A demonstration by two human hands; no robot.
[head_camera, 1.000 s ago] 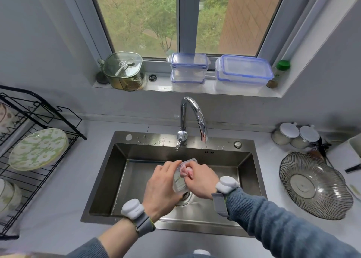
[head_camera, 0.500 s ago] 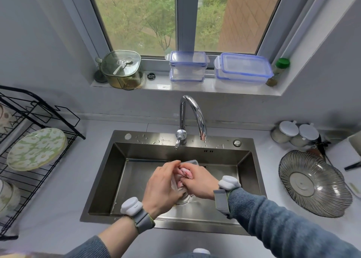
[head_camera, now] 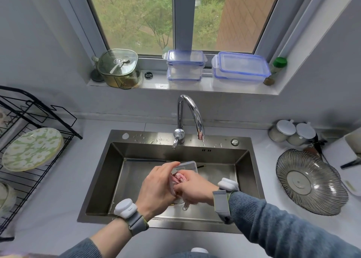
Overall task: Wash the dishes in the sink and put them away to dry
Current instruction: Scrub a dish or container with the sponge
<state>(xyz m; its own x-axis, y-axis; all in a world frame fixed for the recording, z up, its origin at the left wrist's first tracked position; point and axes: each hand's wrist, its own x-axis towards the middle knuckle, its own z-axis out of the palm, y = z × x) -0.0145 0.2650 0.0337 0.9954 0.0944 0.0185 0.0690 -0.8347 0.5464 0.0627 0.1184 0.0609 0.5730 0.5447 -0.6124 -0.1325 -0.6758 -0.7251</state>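
Note:
Over the steel sink [head_camera: 109,179], my left hand [head_camera: 158,187] grips a small clear plastic container [head_camera: 188,165] from its left side. Only the container's far rim shows above my fingers. My right hand [head_camera: 195,189] is closed on a pink cloth [head_camera: 178,177] and presses it into the container. A wet end of the cloth hangs below my right hand. The faucet [head_camera: 192,113] stands behind, with no water running from it.
A black wire drying rack [head_camera: 29,172] on the left holds a green floral plate [head_camera: 32,149]. A ribbed glass dish [head_camera: 310,181] and two lidded jars [head_camera: 293,133] are on the right counter. Plastic boxes [head_camera: 241,67] and a glass pot [head_camera: 119,68] line the windowsill.
My right hand has worked the pink cloth deeper into the container, and the container has tipped a little in my left hand. Both hands stay over the drain.

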